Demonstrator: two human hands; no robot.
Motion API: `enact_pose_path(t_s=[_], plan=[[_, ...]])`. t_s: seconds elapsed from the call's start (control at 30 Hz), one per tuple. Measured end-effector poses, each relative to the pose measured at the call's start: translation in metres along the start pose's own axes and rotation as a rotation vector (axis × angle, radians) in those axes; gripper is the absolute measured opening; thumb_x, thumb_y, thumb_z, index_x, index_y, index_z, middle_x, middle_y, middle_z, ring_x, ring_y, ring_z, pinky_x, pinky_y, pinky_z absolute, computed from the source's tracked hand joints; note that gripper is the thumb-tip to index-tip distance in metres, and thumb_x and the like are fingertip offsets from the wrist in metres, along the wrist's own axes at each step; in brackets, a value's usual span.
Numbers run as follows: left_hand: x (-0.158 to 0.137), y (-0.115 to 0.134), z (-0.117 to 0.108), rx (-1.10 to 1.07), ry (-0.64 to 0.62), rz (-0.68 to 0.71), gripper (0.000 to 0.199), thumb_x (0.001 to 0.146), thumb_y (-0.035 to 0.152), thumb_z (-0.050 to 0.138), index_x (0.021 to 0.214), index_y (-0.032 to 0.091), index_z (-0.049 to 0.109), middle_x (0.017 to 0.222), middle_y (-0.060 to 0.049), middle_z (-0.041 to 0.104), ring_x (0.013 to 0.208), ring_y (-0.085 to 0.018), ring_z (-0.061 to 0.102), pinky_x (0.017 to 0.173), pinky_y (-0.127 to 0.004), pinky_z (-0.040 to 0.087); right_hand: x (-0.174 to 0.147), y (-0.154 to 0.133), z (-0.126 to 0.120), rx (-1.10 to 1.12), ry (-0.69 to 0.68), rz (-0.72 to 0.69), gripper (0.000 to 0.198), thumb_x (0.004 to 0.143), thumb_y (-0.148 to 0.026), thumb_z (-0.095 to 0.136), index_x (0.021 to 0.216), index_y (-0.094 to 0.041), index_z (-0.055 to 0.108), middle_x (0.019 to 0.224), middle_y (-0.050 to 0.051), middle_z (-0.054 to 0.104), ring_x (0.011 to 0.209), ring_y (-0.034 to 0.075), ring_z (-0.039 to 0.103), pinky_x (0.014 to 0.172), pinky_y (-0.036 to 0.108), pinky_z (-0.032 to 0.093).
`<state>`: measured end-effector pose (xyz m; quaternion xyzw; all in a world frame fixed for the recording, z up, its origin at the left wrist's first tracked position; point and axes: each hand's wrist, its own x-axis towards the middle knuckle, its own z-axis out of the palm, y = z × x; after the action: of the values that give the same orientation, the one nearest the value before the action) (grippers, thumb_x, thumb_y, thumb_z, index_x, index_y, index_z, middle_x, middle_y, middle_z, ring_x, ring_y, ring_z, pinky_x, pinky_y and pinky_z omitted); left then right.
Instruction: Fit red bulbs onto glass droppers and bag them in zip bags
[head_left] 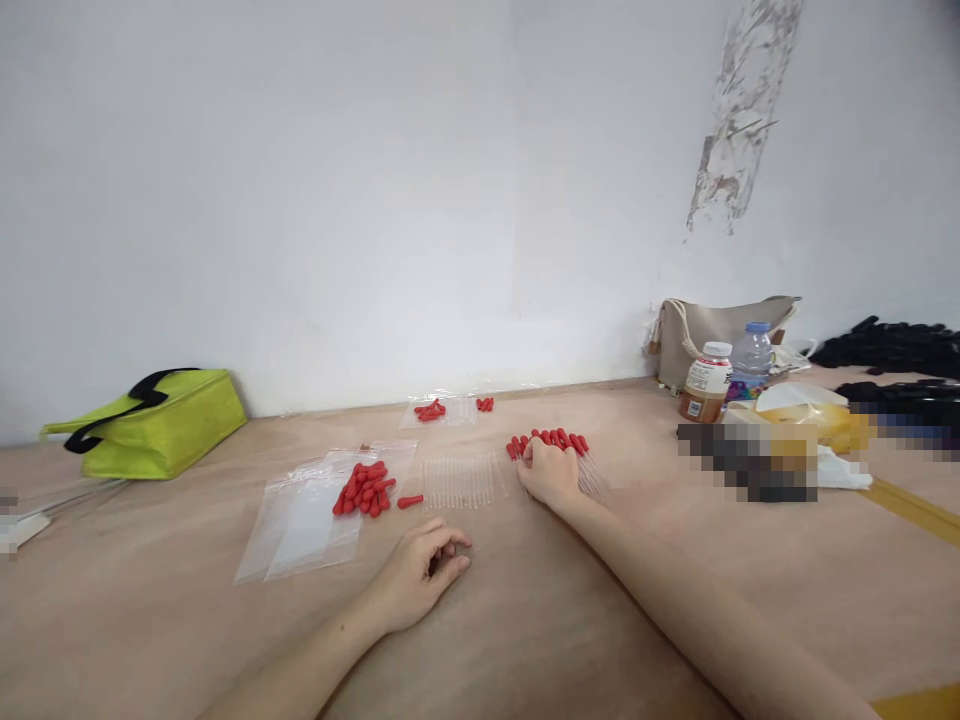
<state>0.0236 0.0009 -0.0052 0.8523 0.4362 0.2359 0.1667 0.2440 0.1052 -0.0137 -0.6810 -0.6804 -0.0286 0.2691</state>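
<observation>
Since clear slim tubes [457, 483] lie parallel, prob. for easy pickup, L hand [421, 577] half-curled, empty; R hand [551, 473] bunched at red-bulbed clear droppers [576, 443], hold unclear.

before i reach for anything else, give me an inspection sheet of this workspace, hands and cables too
surface: brown tabletop, yellow tape at the right
job's things: heap of red bulbs on clear plastic bags; single red bulb beside it; row of clear tubes; red-bulbed tubes fanned further right
clutter: green bag far left; grey bag, brown-filled bottle and blue-capped bottle at the right
hands: left hand half-curled, nothing seen in it; right hand at the red-bulbed tubes, grip unclear
cables: none certain; dark heap at the right edge can't be identified
surroundings: white wall behind, damaged patch upper right
</observation>
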Motion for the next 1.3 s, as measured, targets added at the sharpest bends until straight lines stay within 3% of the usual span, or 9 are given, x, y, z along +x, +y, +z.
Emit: enact_pose_path(t_s=[0.13,0.27,0.5,0.7,0.87,1.0,1.1,1.2,1.3], plan=[[0.000,0.001,-0.001,-0.002,-0.007,0.006,0.017,0.083,0.026,0.047,0.093,0.020,0.058,0.077,-0.001,0.051,0.068,-0.013,0.050,0.060,-0.023,0.039,-0.004,-0.005,-0.007,-0.013,0.026,-0.040,0.016,0.076,-0.029,0.045,0.077,-0.019,0.058,0.074,0.003,0.064,0.074,0.017,0.055,0.073,0.032,0.023],[0.000,0.003,-0.002,0.005,-0.002,0.009,0.016,0.082,0.026,0.047,0.092,0.019,0.059,0.077,-0.002,0.052,0.068,-0.013,0.051,0.060,-0.023,0.039,-0.004,-0.022,-0.010,-0.044,-0.064,-0.101,0.020,0.075,-0.031,0.046,0.074,-0.019,0.062,0.077,0.006,0.065,0.080,0.019,0.055,0.076,0.034,0.023],[0.001,0.000,-0.001,0.037,0.026,0.026,0.016,0.083,0.026,0.047,0.092,0.019,0.058,0.078,-0.002,0.053,0.068,-0.013,0.051,0.060,-0.023,0.040,0.008,-0.051,0.000,-0.101,-0.209,0.003,0.022,0.072,-0.021,0.050,0.089,-0.012,0.061,0.087,0.016,0.064,0.084,0.023,0.059,0.075,0.035,0.028],[0.013,-0.029,-0.023,0.553,0.375,-0.065,0.016,0.083,0.024,0.046,0.084,0.021,0.061,0.089,-0.006,0.057,0.083,-0.023,0.047,0.071,-0.035,0.034,0.016,-0.060,0.001,-0.088,-0.290,0.026,0.025,0.070,-0.017,0.054,0.093,-0.011,0.061,0.083,0.018,0.064,0.083,0.025,0.060,0.071,0.035,0.032],[0.016,-0.053,-0.030,0.691,0.375,-0.077,0.013,0.081,0.026,0.051,0.083,0.024,0.064,0.095,-0.006,0.057,0.087,-0.026,0.045,0.072,-0.037,0.032,0.005,-0.049,-0.019,-0.060,-0.268,-0.034,0.023,0.074,-0.015,0.048,0.094,-0.010,0.059,0.086,0.016,0.062,0.082,0.024,0.058,0.065,0.031,0.035],[0.013,-0.046,-0.030,0.598,0.421,-0.082,0.010,0.080,0.026,0.052,0.080,0.020,0.061,0.091,-0.006,0.057,0.088,-0.026,0.046,0.073,-0.038,0.034,-0.024,-0.019,-0.037,-0.015,-0.191,-0.171,0.022,0.081,-0.017,0.039,0.085,-0.013,0.060,0.088,0.012,0.060,0.083,0.020,0.054,0.068,0.028,0.035],[0.008,-0.027,-0.023,0.380,0.432,-0.052,0.010,0.082,0.026,0.050,0.082,0.018,0.055,0.088,-0.005,0.057,0.087,-0.022,0.049,0.075,-0.035,0.037,-0.050,0.003,-0.042,0.120,-0.042,-0.395,0.026,0.085,-0.019,0.034,0.092,-0.015,0.058,0.087,0.009,0.056,0.079,0.017,0.052,0.070,0.027,0.035],[0.003,-0.006,-0.007,0.103,0.338,-0.078,0.012,0.084,0.029,0.046,0.084,0.018,0.051,0.082,-0.002,0.058,0.077,-0.017,0.053,0.070,-0.030,0.042,-0.070,0.014,-0.041,0.269,0.056,-0.510,0.027,0.088,-0.021,0.032,0.102,-0.017,0.055,0.090,0.008,0.054,0.079,0.015,0.050,0.072,0.028,0.035],[0.002,0.006,0.008,-0.094,0.207,-0.089,0.015,0.084,0.028,0.048,0.094,0.018,0.053,0.086,-0.002,0.061,0.077,-0.016,0.056,0.070,-0.028,0.044,-0.083,0.013,-0.039,0.346,0.058,-0.561,0.026,0.088,-0.021,0.034,0.103,-0.020,0.055,0.089,0.006,0.056,0.081,0.015,0.051,0.073,0.028,0.033]])
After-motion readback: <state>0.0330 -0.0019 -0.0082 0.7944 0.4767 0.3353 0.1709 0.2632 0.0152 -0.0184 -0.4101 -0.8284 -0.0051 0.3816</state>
